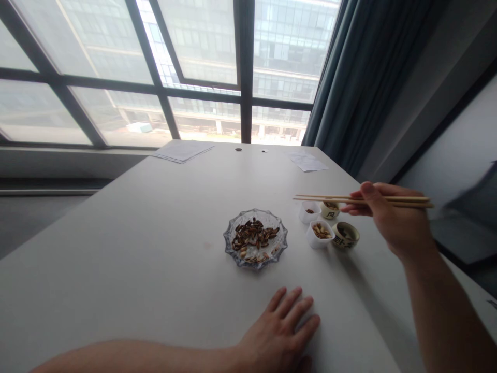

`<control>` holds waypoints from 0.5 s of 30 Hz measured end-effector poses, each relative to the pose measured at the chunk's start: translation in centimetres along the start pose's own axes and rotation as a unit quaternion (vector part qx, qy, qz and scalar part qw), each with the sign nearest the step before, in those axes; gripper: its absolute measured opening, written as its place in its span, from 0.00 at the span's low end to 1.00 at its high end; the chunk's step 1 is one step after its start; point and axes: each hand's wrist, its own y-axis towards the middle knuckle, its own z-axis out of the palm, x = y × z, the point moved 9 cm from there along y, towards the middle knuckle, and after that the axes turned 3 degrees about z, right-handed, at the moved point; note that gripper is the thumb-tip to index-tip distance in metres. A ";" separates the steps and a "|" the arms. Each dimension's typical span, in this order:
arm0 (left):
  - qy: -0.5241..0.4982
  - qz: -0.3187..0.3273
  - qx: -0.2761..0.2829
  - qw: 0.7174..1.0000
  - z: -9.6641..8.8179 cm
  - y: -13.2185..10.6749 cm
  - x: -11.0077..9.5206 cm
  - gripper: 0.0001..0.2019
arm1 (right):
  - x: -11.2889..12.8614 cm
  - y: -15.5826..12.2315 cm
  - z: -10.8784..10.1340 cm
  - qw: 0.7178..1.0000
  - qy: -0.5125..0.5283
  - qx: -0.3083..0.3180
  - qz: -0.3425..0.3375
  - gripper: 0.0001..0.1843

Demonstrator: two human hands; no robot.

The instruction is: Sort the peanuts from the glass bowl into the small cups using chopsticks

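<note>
My right hand (392, 217) grips a pair of wooden chopsticks (322, 198), held level above the small cups, tips pointing left with nothing visible between them. Below are a white plastic cup (309, 213) with a few dark seeds, another white cup (320, 239) of light brown nuts or seeds, and two cream ceramic cups with dark characters, one farther back (331, 213) and one nearer (347, 239). My left hand (281, 326) lies flat on the table, fingers spread. Just beyond it stands a scalloped glass dish (229, 248) holding dark striped seeds (254, 234) and some paler ones.
The white table (155, 248) reaches toward a large window (209, 46). Paper sheets (184, 151) lie at its far left and another sheet (308, 161) at far right. A small dark disc (238, 149) is near the far edge. A dark curtain (349, 77) hangs to the right.
</note>
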 end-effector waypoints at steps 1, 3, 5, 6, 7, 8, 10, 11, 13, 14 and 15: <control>-0.001 0.001 0.001 1.000 0.0 0.0 0.0 0.30 | -0.3 -1.0 2.0 0.998 0.005 0.058 0.028 0.23; -0.003 0.003 0.000 1.000 0.0 0.0 -0.1 0.30 | -1.2 -3.4 5.8 0.983 0.010 0.163 0.087 0.25; -0.004 0.001 -0.004 1.000 -0.1 0.0 0.0 0.29 | -1.9 -5.9 9.1 0.961 0.018 0.254 0.109 0.25; -0.004 -0.001 -0.006 1.000 0.0 0.0 0.0 0.28 | -2.1 -6.9 10.4 0.951 0.016 0.287 0.112 0.24; -0.004 -0.001 -0.008 1.000 0.0 0.0 0.1 0.28 | -2.4 -7.7 11.3 0.943 0.014 0.313 0.113 0.24; -0.005 0.001 -0.010 1.000 0.1 0.0 0.1 0.28 | -2.6 -8.4 12.0 0.937 0.010 0.330 0.114 0.23; -0.006 0.004 -0.011 1.000 0.2 0.0 0.0 0.28 | -2.9 -9.1 12.9 0.930 0.001 0.349 0.114 0.23; -0.005 0.005 -0.012 1.000 0.2 0.0 0.0 0.28 | -3.0 -9.2 13.1 0.928 -0.001 0.356 0.112 0.23; -0.005 0.005 -0.014 1.000 0.3 0.0 0.0 0.28 | -3.0 -9.4 13.5 0.925 0.001 0.365 0.106 0.22; -0.005 0.004 -0.015 1.000 0.3 0.1 0.0 0.27 | -2.9 -9.3 13.6 0.924 0.002 0.368 0.101 0.22; -0.005 0.002 -0.017 1.000 0.2 0.1 0.0 0.27 | -2.9 -9.3 13.7 0.924 0.005 0.369 0.097 0.21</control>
